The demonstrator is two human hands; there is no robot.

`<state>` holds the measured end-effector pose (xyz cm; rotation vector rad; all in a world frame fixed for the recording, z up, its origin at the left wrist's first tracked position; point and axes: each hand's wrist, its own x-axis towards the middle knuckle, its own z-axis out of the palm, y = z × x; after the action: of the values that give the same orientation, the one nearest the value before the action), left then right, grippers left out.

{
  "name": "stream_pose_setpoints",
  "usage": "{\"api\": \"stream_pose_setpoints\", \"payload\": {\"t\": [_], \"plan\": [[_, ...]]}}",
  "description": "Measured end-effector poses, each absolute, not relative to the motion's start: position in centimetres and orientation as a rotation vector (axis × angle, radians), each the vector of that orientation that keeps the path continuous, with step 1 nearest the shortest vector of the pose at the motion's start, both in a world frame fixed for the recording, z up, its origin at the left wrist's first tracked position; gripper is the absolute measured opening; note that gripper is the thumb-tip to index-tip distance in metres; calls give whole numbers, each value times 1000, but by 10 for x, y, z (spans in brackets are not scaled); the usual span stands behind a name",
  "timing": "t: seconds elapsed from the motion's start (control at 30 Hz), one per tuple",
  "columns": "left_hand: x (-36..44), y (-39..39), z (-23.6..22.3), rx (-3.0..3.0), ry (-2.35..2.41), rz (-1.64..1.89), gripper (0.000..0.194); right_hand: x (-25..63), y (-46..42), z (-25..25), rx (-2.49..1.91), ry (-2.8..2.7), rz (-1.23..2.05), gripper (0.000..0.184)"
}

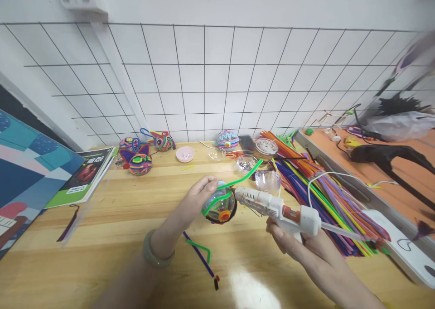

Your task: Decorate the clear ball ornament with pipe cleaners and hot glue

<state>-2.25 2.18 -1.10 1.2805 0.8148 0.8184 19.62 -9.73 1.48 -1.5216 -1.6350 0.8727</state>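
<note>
My left hand (200, 193) is closed around the side of a clear plastic ball (212, 209) that has pipe cleaners and an orange round piece on it. A green pipe cleaner (243, 176) curves over the ball, its free end sticking out to the upper right. My right hand (306, 250) grips a white hot glue gun (261, 200), whose nozzle points left at the ball's right side, touching or very close. A clear glue stick (340, 231) juts from the gun's rear. Below the ball, a purple pipe cleaner (200, 254) and a bent green piece lie on the table.
A bundle of coloured pipe cleaners (326, 200) lies to the right, beside a white power strip (401, 250). Clear plastic half shells (268, 181), a pink dish (185, 154) and finished-looking colourful balls (140, 164) stand toward the wall. A magazine (84, 177) lies left.
</note>
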Motion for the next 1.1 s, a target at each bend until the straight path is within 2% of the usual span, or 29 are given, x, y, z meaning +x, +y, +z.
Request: {"api": "stream_pose_setpoints", "payload": {"t": [0.27, 0.5, 0.7, 0.8, 0.97, 1.03, 1.1], "plan": [[-23, 22, -11, 1242, 828, 828, 40, 199, -102, 15, -1539, -1438, 1032, 34], [-27, 25, -13, 1276, 815, 870, 37, 208, -108, 5, -1485, -1237, 1157, 33], [-29, 30, -16, 1285, 848, 941, 34, 227, -105, -6, -1275, -1325, 1277, 50], [-30, 34, -18, 1259, 851, 968, 35, 236, -105, -12, -1328, -1443, 1180, 45], [-38, 41, -17, 1199, 866, 1005, 36, 238, -103, -30, -1567, -1673, 871, 19], [-40, 42, -16, 1192, 878, 1040, 35, 233, -101, -41, -1551, -1824, 744, 20], [-42, 41, -13, 1208, 889, 1060, 35, 225, -98, -52, -1552, -1981, 675, 29]]}}
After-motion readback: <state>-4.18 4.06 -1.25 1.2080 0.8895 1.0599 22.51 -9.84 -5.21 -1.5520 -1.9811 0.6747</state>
